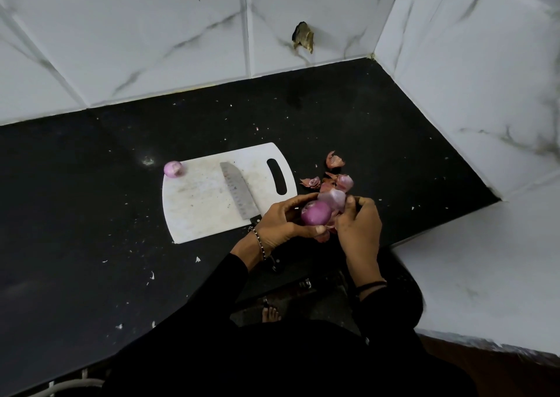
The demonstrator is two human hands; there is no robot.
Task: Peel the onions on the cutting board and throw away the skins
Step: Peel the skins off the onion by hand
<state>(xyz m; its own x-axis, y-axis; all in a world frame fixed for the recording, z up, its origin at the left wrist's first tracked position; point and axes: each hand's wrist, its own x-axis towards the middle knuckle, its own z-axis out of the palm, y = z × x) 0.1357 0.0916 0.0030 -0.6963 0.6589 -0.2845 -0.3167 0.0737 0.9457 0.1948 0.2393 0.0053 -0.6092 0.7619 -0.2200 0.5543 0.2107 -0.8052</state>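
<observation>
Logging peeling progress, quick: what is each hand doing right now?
Left hand: grips the onion.
Right hand: pinches the skin coming off that onion.

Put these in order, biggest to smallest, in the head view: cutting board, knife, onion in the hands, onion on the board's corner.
1. Cutting board.
2. Knife.
3. The two onions: the held onion looks slightly bigger than the corner onion, but it is nearer the camera, so I won't rank them.
</observation>
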